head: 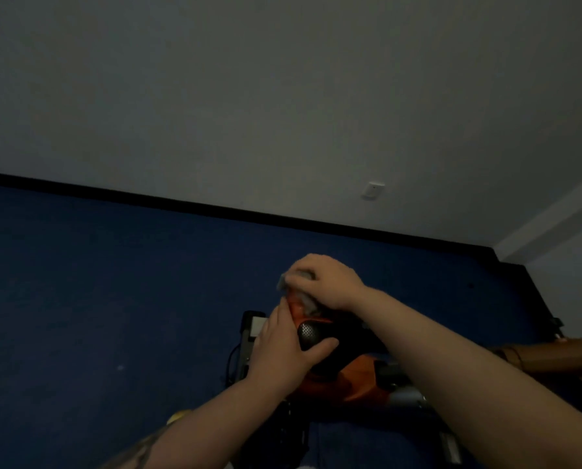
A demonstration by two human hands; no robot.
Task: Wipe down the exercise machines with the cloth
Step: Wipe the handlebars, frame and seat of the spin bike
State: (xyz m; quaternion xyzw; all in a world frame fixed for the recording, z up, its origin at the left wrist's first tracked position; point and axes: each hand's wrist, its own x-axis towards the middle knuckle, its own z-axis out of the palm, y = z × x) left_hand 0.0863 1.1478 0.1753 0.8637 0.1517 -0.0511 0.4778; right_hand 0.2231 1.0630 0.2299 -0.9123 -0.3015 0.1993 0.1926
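An orange and black exercise machine point(343, 384) stands on the blue floor below me, seen from above in dim light. My right hand point(326, 282) grips a grey cloth point(304, 297) bunched on the machine's far orange end. My left hand point(282, 350) holds the machine's near side, thumb curled round a black perforated part point(311, 333). Both forearms cross the lower view and hide much of the machine.
Blue carpet point(113, 299) runs to a black skirting board point(215, 206) under a white wall with a socket point(372, 190). A black base with a cable point(247, 336) lies left of the machine. A brown object point(553, 357) sits at the right edge.
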